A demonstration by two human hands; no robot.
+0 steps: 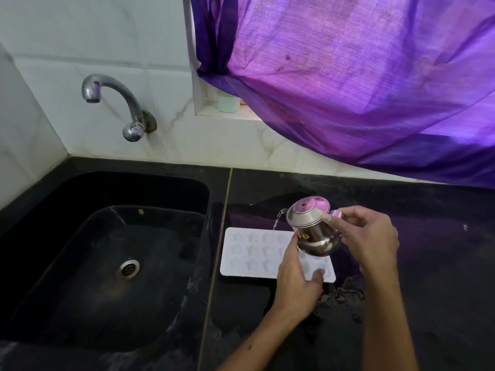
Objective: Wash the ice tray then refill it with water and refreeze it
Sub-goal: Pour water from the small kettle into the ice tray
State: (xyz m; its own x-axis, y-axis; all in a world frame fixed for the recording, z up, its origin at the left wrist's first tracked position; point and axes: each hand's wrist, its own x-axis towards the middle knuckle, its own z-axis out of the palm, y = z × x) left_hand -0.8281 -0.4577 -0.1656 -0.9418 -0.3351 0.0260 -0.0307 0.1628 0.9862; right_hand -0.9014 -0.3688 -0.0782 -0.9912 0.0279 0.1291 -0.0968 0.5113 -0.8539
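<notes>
A white ice tray (pixel 251 253) with star-shaped cells lies flat on the black counter, just right of the sink. Above its right half a small steel kettle (pixel 310 226) is tipped to the left, and a thin stream of water falls from its spout into a cell in the tray's back row. My right hand (pixel 367 236) grips the kettle's handle. My left hand (pixel 297 277) rests on the tray's front right part, its fingers up against the kettle's underside and its thumb lying on the tray. The tray's right cells are hidden by hands and kettle.
A black sink (pixel 107 253) with a steel drain fills the left side. A chrome tap (pixel 112 100) on the tiled wall is not running. The black counter (pixel 428 263) is wet near the tray. A purple curtain (pixel 361 76) hangs over the back right; a pale cup (pixel 228 102) stands on the sill.
</notes>
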